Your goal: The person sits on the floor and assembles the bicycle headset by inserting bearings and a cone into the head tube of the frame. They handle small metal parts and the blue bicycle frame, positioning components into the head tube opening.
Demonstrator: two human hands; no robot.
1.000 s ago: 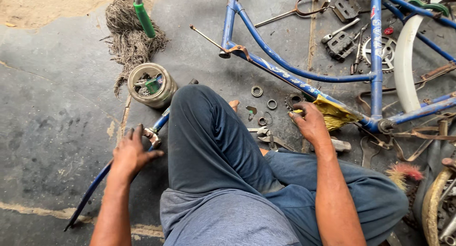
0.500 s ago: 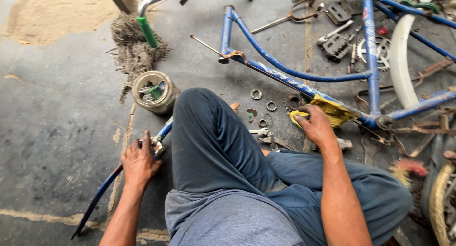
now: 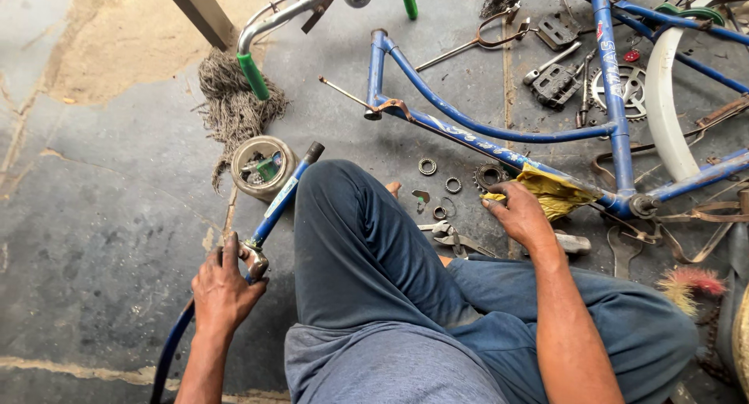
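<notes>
Fingers of the left hand [image 3: 222, 288] wrap tight around the crown of the blue bicycle fork [image 3: 269, 217], which lies on the concrete floor [image 3: 94, 209] beside the person's raised knee, its steerer pointing up toward a small tin can [image 3: 262, 167]. Right hand [image 3: 521, 215] rests on a crumpled yellow rag [image 3: 550, 192] against the lower tube of the blue bicycle frame [image 3: 499, 131], fingers curled onto the cloth. Bearing rings [image 3: 427, 167] and a sprocket [image 3: 490, 175] lie loose just left of that hand.

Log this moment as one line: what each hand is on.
left hand: grips blue bicycle fork at crown | right hand: on yellow rag beside blue bicycle frame | bearing rings on floor
</notes>
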